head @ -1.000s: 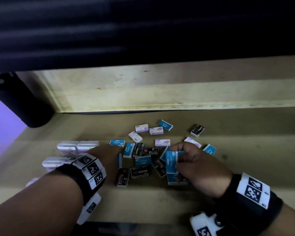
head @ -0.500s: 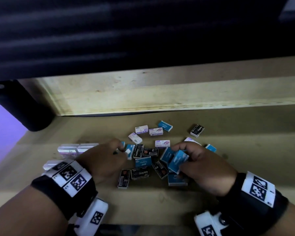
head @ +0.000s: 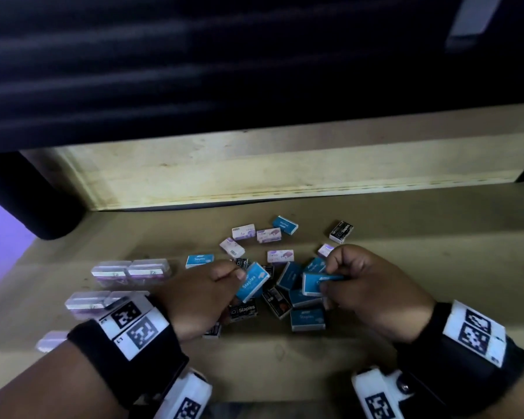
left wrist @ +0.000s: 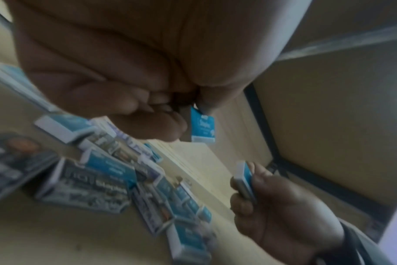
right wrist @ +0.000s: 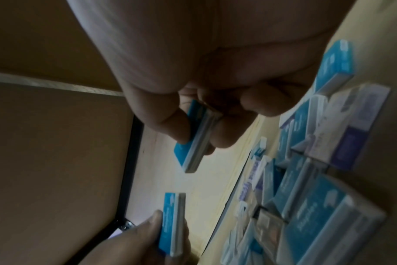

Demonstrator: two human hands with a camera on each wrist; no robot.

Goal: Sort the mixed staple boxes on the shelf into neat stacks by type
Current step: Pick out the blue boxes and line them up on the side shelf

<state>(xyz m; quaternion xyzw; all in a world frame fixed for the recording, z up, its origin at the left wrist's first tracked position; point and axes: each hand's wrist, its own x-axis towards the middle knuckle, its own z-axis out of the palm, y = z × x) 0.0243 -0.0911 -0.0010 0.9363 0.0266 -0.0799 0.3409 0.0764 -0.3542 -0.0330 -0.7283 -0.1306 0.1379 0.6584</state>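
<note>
Two small blue cardboard staple boxes were off the shelf: one (head: 252,281) pinched by the left hand (head: 200,294), one (head: 316,284) gripped in the right hand (head: 369,285), near each other above the mixed pile (head: 282,300). About four purple-and-white stacks (head: 130,269) stood left. The brown shelf board (head: 436,267) lay bare right and toward the near edge.

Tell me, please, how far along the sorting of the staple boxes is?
Early on. Done: clear purple cases sit grouped at the left. In hand: the left hand holds one blue box, and the right hand holds another. Left: the pile of blue and black boxes, the white-purple boxes behind it, and a lone black box.
</note>
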